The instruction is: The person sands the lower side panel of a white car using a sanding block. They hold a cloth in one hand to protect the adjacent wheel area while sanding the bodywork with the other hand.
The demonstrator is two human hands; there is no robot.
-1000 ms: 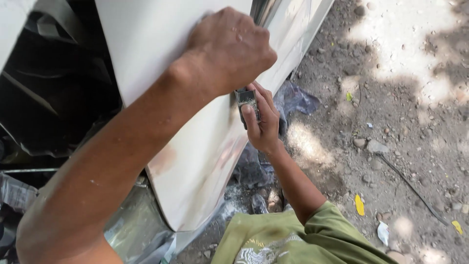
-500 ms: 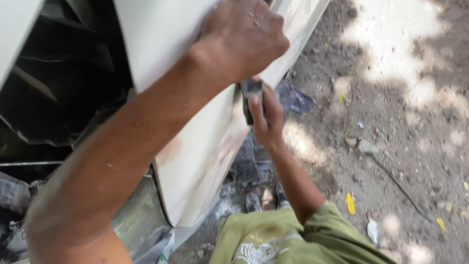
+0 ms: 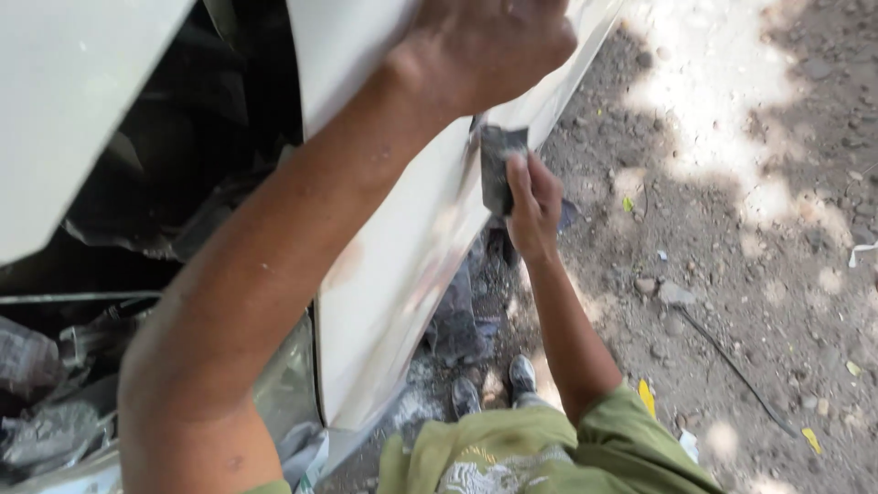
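I'm looking straight down along a white car body panel (image 3: pixel 402 274), and my left hand (image 3: pixel 489 50) is planted on its upper part near the top edge of the view, fingers curled over the sheet metal, bracing it. My right hand (image 3: pixel 533 206) has the dark sanding pad (image 3: pixel 498 165) pinched under its fingers, the grip closed firmly on it, and the pad lies flat against the panel's outer face, just below my left hand.

Compared with half a second ago, the pad sits a touch higher and closer to the left hand, and a second ago it was lower still, half hidden behind the fingers. So I read this as the upward leg of a rubbing stroke, with the left hand holding much the same spot throughout. That tells me the work is mid-pass on this strip of the panel, not finished: a dull, tan patch (image 3: pixel 343 265) shows lower down on the panel.

Below, my shoes (image 3: pixel 498 384) stand on the dirt ground (image 3: pixel 732 229) beside the panel's lower edge, with small stones and yellow leaves scattered to the right. To the left, the dark wheel well (image 3: pixel 155 201) gapes open, with crumpled grey sheeting (image 3: pixel 46 393) underneath.
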